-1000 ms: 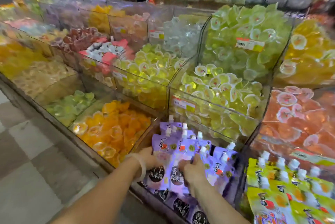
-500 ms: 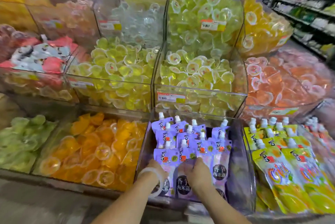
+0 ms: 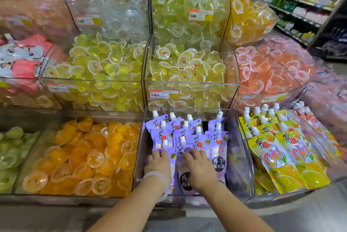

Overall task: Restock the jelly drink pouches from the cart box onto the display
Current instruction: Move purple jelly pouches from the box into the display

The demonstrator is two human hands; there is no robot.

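Note:
Several purple jelly drink pouches (image 3: pixel 199 138) with white caps stand in rows inside a clear acrylic bin (image 3: pixel 242 156) at the front of the display. My left hand (image 3: pixel 158 164), with a white bangle on the wrist, lies flat on the front-left pouches. My right hand (image 3: pixel 200 169) rests with fingers spread on the front middle pouch (image 3: pixel 185 179). Neither hand is closed around a pouch. The cart box is out of view.
Yellow pouches (image 3: pixel 281 149) fill the bin to the right. Orange jelly cups (image 3: pixel 84 154) fill the bin to the left, green cups (image 3: pixel 11 153) further left. Bins of yellow-green cups (image 3: pixel 185 66) rise behind. Store shelves (image 3: pixel 300 2) stand at the far right.
The view has swung right and closer, putting the purple bin in the centre. Both hands stay on the front purple pouches, now lying flatter with fingers spread.

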